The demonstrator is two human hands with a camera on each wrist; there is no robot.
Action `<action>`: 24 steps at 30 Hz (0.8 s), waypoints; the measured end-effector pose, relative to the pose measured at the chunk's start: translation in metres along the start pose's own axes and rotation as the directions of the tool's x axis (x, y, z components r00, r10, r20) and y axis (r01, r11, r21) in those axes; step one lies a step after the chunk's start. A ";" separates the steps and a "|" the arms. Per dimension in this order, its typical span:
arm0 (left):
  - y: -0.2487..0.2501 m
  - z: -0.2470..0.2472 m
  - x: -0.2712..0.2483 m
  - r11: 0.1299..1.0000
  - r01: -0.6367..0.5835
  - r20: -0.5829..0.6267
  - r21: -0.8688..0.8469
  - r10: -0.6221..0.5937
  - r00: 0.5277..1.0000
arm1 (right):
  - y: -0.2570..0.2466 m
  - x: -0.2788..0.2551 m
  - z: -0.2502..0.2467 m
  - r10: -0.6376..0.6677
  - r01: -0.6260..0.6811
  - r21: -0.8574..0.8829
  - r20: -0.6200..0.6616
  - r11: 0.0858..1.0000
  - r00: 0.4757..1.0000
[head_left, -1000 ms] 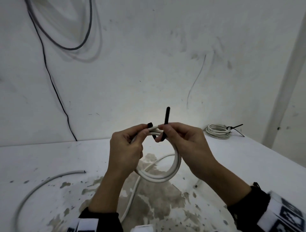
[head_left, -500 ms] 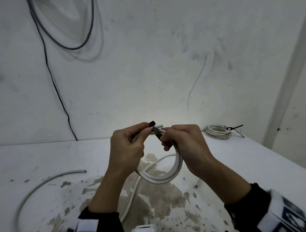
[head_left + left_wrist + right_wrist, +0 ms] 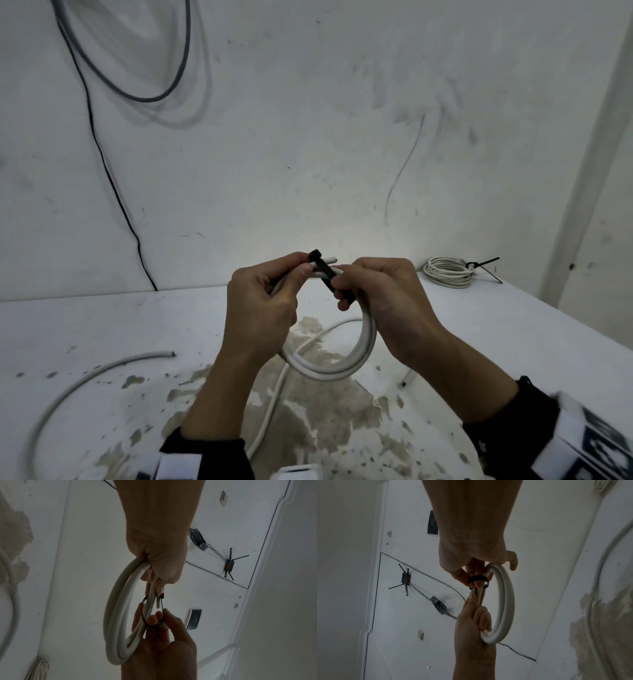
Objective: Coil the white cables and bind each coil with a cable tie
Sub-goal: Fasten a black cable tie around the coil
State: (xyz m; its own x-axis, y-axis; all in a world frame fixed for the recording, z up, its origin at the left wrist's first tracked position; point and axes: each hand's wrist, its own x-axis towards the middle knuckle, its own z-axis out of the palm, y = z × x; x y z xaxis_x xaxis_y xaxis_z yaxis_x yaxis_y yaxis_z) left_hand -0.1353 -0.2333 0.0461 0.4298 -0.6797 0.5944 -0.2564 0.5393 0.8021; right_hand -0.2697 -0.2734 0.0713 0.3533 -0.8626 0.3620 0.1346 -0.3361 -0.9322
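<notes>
Left hand: the left hand (image 3: 263, 308) is gripping the top of the coil (image 3: 329, 366), its fingers curled round the white strands and its thumb pressing on them just beside the tie head.
Right hand: the right hand (image 3: 383, 301) is pinching the tie (image 3: 327, 274) between thumb and forefinger, with the other fingers curled under it.
Coil: it is hanging in the air between both hands, above the table (image 3: 479, 325), as a small loop of a few white turns; one cut end is sticking out at the top.
Tie: the black strap is lying slantwise across the strands at the top of the coil; in the wrist views it is forming a loose ring (image 3: 152, 612) around them, not drawn tight.
Loose cable: a white cable (image 3: 102, 370) is lying curved on the table at the left, well apart from the hands.
Bound coil: another white coil (image 3: 448, 272) is lying at the table's far right by the wall, a black tie sticking out of it.
Wall: a dark wire (image 3: 109, 178) is running down it at the left.
</notes>
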 end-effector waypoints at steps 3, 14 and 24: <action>0.001 0.000 0.000 1.000 -0.005 -0.002 0.000 0.005 1.000 | 0.001 0.000 0.000 -0.001 0.001 0.012 0.012 1.000 1.000; 0.004 0.000 -0.002 0.981 -0.164 0.066 0.108 0.157 0.985 | -0.002 0.000 0.001 0.039 -0.039 -0.026 -0.024 0.999 0.999; 0.003 0.004 -0.003 0.997 -0.081 0.026 0.011 0.081 0.996 | -0.006 -0.003 -0.003 -0.005 0.004 -0.035 -0.039 0.999 0.999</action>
State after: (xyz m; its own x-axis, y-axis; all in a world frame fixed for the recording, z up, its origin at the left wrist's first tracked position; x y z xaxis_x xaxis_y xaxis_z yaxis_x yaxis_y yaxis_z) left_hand -0.1408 -0.2315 0.0469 0.3849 -0.6468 0.6584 -0.2996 0.5871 0.7520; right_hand -0.2744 -0.2701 0.0760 0.3167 -0.8748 0.3666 0.1035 -0.3523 -0.9301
